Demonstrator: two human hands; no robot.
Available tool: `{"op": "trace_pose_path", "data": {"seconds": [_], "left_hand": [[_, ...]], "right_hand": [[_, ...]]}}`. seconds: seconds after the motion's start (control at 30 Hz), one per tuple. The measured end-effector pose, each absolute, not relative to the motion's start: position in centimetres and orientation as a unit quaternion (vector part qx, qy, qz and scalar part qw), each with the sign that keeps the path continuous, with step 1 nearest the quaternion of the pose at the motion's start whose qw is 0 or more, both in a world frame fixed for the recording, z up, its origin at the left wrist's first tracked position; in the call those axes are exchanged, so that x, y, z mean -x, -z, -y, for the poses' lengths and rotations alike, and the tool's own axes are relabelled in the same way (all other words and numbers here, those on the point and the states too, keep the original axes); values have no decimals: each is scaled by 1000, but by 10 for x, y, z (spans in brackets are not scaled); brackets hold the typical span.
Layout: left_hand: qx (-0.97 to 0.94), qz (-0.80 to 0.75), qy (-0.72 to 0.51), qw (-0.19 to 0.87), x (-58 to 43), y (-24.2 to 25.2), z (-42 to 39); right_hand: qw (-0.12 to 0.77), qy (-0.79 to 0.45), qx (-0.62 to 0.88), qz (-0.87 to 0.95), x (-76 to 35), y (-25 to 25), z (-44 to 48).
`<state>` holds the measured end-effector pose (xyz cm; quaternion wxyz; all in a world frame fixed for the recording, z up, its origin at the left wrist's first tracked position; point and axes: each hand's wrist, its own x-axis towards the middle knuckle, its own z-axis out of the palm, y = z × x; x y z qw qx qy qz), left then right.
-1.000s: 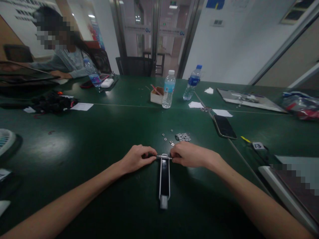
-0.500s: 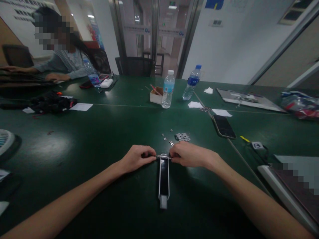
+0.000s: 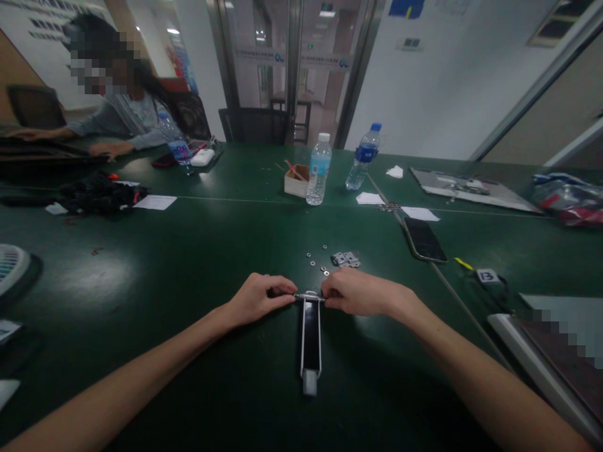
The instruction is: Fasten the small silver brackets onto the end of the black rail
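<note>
A thin metal rod [image 3: 308,297] lies crosswise over the far end of a long black device with a white frame [image 3: 311,339]. My left hand [image 3: 264,297] pinches the rod's left end between thumb and fingers. At the rod's right end, my right hand [image 3: 360,292] is closed with its fingertips on the tip. A pale grey block [image 3: 309,383] sits at the device's near end. Just beyond my right hand are small metal brackets [image 3: 345,258] in a cluster, with several small nuts or washers [image 3: 313,263] scattered to their left.
A clear bottle [image 3: 319,171] stands beside a small wooden box [image 3: 296,182], with a blue-capped bottle [image 3: 362,157] to the right. A phone [image 3: 424,239] lies right of the brackets. Black cables [image 3: 92,193] are heaped at left. A person [image 3: 136,113] sits at the far left.
</note>
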<state>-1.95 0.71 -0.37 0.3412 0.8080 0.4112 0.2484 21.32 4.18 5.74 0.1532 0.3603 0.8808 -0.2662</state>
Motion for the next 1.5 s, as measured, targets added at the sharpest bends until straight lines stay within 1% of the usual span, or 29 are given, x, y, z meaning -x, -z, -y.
{"op": "trace_pose_path", "data": {"seconds": [0.47,0.67,0.83,1.0,1.23,1.5], "left_hand": [[-811,-411,-246,336,18,4,-8],[-817,-413,-249,315,18,8,-7],[-813,-413,-243,331,17,6,-6],[-816,-410,-238,332,16,3,-6],[-833,-431,-225,263,17,8,-8],[-835,-434,-225,253,17,7,-8]], "right_hand": [[158,245,-363,-885,-210,-60,-39],[143,248,-362,-887,-211,-56,-39],[125,259,-355,-889,-207,-53,-38],[129,266,-363,-884,-205,-53,-37],[121,266,-369,-882,-208,-53,-40],[119,242,-359,-894,-208,-53,-41]]}}
